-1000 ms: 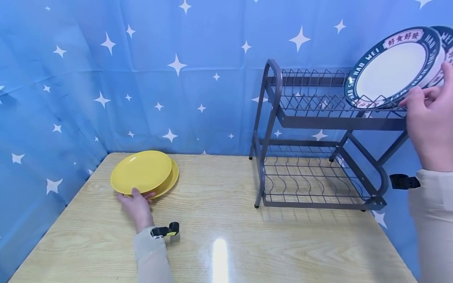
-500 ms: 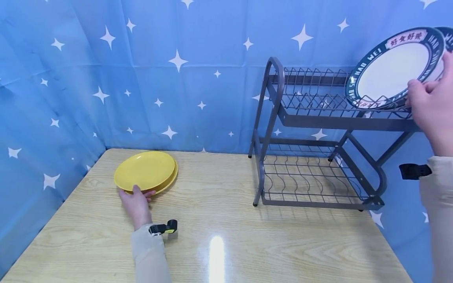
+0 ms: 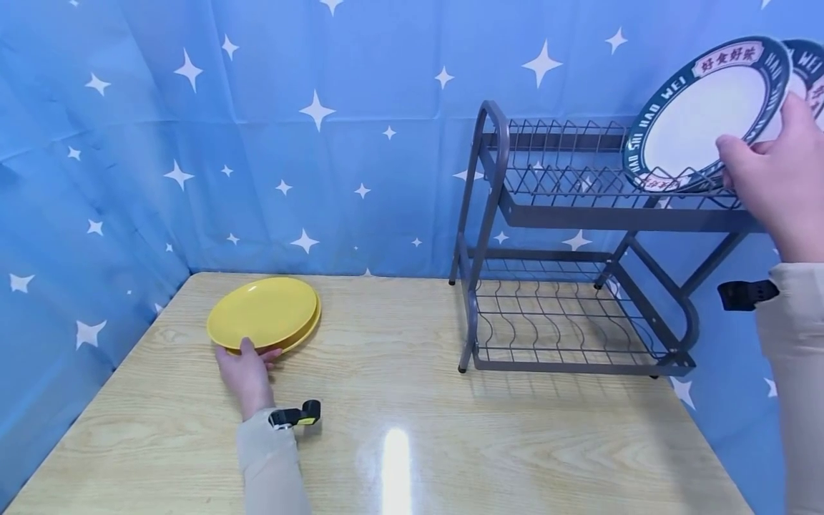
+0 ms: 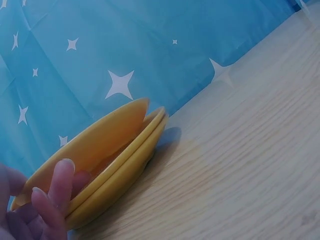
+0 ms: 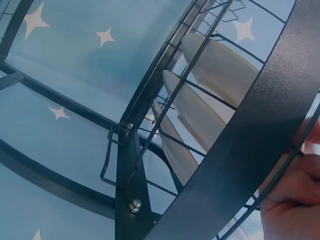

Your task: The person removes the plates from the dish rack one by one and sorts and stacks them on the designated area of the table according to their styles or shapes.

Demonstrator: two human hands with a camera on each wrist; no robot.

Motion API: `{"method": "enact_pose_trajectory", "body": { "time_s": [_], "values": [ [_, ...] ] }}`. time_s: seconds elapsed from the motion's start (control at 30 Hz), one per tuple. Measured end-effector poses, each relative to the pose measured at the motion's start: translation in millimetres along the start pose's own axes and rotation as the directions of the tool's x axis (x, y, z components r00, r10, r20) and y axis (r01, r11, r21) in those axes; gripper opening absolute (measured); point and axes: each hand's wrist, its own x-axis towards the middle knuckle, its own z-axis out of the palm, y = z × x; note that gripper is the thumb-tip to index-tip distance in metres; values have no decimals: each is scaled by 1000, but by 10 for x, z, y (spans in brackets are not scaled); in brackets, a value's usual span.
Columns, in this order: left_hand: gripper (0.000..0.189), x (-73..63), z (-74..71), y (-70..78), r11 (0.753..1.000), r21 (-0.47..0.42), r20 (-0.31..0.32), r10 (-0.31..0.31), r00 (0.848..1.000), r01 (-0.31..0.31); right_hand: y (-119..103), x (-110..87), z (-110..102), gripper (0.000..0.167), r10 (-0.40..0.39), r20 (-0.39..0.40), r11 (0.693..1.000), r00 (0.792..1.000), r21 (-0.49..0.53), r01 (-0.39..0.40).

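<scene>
At the table's back left, my left hand (image 3: pixel 246 375) pinches the near rim of the top yellow plate (image 3: pixel 260 311), thumb above and fingers beneath. In the left wrist view that plate (image 4: pixel 100 137) is tilted up from the yellow plates (image 4: pixel 125 187) stacked below, with fingers in the gap. My right hand (image 3: pixel 782 179) grips the right edge of a white plate (image 3: pixel 704 118) with a green lettered rim, leaning in the rack's upper tier. Another green-rimmed plate (image 3: pixel 807 64) stands behind it. From below, the right wrist view shows several plates (image 5: pixel 195 107) between the wires.
A dark grey two-tier dish rack (image 3: pixel 579 218) stands on the right of the wooden table (image 3: pixel 399 400). Its lower tier (image 3: pixel 560 322) has wavy wire dividers. A blue star-patterned curtain (image 3: pixel 290 143) hangs behind and at the sides.
The top yellow plate has come lower and slightly right over the stack, still in my left hand. My right hand has shifted up and left along the green-rimmed plate's edge.
</scene>
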Motion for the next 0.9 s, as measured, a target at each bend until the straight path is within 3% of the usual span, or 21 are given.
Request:
{"method": "enact_pose_trajectory", "body": {
  "time_s": [0.27,0.6,0.77,0.9],
  "values": [
    [54,26,-1,-10,1000,-7,-20,6,1000,-6,-5,-1,21,60,55,32,990,998,-130,-50],
    [58,72,15,-30,995,95,-51,-7,999,12,-13,48,-16,57,64,41,996,997,-65,-62],
    [58,80,21,-39,978,206,-81,28,996,-11,9,61,-26,57,79,33,997,996,-29,-78],
    [57,74,35,-41,974,225,-75,34,997,-16,108,120,7,57,100,8,995,995,-22,-100]
  ]
}}
